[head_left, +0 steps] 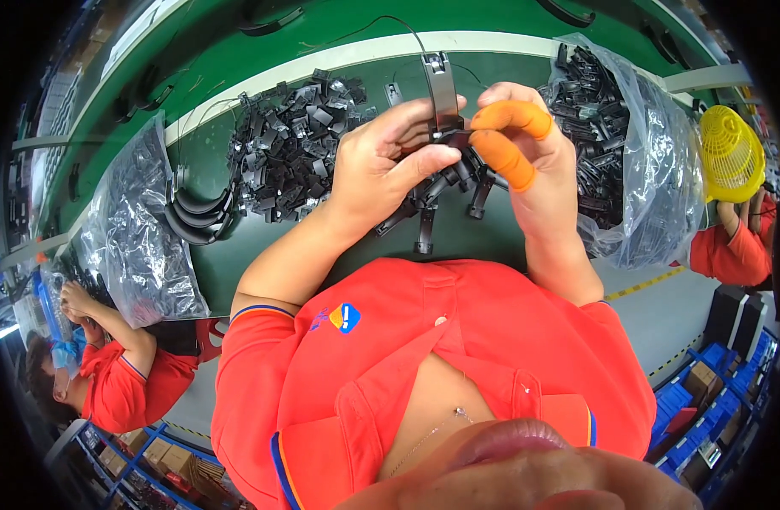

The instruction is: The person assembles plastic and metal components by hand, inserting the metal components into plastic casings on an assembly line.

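Observation:
Over the green bench, my left hand (383, 161) is closed around a long black headphone headband piece (442, 89), which stands upright with a hinge-like fork at its top end. A thin dark wire runs from that end toward the back. My right hand (534, 144) wears orange finger cots on thumb and forefinger, pinched together by the lower part of the piece. Whatever lies between those fingertips is too small to name. Below my hands, several black hinge-like arms (426, 229) lie loosely grouped on the bench.
Left of my hands is a heap of small black plastic parts (288, 144). Black curved headbands (205, 217) lie beside a clear plastic bag (139, 229). On the right, another bag (658, 195) holds black parts near a yellow basket (731, 153). Co-workers sit on both sides.

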Available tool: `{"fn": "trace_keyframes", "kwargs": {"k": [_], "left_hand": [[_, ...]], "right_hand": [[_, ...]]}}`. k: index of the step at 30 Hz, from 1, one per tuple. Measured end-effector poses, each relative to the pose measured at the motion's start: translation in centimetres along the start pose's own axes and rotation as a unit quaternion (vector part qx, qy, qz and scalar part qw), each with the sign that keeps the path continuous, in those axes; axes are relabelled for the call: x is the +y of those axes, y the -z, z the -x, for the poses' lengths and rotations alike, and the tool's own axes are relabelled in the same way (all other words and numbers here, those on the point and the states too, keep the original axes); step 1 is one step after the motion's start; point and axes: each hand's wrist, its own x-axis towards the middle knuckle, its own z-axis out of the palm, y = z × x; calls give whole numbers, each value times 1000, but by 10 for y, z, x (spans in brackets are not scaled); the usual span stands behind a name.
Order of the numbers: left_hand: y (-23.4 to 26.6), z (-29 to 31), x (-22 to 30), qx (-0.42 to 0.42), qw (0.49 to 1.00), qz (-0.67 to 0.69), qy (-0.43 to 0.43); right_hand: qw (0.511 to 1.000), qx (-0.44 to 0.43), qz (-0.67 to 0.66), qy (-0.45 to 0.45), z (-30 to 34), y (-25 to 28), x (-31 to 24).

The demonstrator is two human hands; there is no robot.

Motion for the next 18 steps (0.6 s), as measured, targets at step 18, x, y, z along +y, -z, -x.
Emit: {"fn": "trace_keyframes", "kwargs": {"k": [18], "left_hand": [[-18,15,-11,-12,999,-21,33]], "right_hand": [[994,-42,97,-22,-1,-7,0]]}}
